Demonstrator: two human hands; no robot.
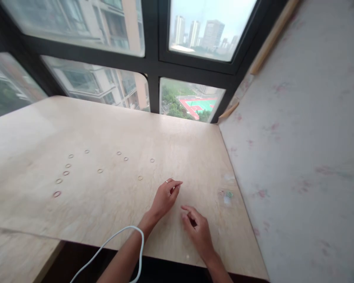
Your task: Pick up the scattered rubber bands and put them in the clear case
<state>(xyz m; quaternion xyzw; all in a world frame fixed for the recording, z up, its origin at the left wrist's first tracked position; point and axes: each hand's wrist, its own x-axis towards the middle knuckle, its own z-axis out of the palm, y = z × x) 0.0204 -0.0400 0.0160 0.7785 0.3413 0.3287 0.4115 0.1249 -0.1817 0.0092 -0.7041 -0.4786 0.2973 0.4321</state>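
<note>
1. Thin round bands [57, 196] lie flat across a veined, marble-like surface [177, 137] at left, the leftmost column slanting toward the window [155, 70].
2. The left hand [164, 197] bunches its fingertips; whether anything is gripped cannot be told.
3. The right hand [199, 230] curls, thumb and forefinger apart.

Both forearms [126, 253] run off the bottom edge, as does the white cable [132, 226]; whether the left grip [163, 196] pinches anything is too small to tell; the right grip [199, 231] has its palm hidden; a part-green cluster [229, 194] at right is blurred; the surface [194, 149] is cut off at left.
</note>
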